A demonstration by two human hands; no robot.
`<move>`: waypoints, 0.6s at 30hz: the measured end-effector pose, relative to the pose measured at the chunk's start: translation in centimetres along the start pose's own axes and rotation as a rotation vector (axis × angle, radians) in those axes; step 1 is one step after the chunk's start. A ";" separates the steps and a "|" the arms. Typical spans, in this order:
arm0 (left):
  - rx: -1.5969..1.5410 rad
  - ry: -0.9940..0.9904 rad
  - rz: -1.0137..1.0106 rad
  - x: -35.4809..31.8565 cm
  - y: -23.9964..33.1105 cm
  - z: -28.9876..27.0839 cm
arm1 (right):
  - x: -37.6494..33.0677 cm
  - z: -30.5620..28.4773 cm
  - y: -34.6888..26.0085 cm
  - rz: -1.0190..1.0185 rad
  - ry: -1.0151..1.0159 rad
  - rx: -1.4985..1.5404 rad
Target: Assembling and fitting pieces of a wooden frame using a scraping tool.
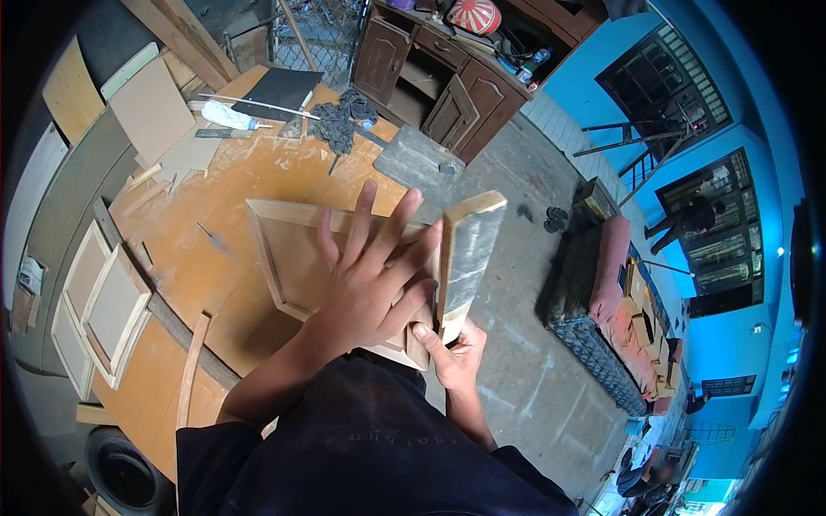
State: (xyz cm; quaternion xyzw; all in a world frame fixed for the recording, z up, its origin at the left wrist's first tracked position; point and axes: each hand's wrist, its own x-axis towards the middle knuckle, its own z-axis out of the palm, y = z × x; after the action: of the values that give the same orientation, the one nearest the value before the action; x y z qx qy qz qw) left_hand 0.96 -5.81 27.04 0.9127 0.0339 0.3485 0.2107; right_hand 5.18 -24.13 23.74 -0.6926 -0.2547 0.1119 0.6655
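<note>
Near corner of framed wooden panel (288, 258) hidden under left hand (370, 279) and dark shirt (370, 447). Left hand lies flat on panel, fingers spread, gripping nothing. Right hand (452, 353) mostly hidden behind grey sanding block (469, 254); fingers closed round its lower end, block tilted up at panel's right edge. Panel rests on orange worktable (224, 172). More framed panels (99, 310) stacked at left. Dark rags (340, 120) at far end. Brown cabinet (439, 77) beyond. Concrete floor, blue walls.

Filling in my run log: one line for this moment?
left hand flat on wooden panel | right hand grips grey board at panel edge | orange workbench
</note>
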 end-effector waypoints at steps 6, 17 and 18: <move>-0.010 0.004 -0.125 0.2 -2.3 -0.3 | 0.5 0.6 0.7 0.102 0.033 0.113; -0.102 0.352 -0.531 -6.9 -11.6 -0.5 | 1.8 -0.3 3.8 0.244 0.224 0.501; -0.179 0.382 -0.674 -7.6 -11.7 -0.3 | 2.0 -0.2 4.1 0.246 0.223 0.501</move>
State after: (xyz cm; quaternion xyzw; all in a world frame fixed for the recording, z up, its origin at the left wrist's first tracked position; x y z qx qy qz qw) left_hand -4.01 3.32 17.79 0.7471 0.3395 0.4251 0.3819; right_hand 7.78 -23.27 20.10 -0.5403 -0.0589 0.1743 0.8211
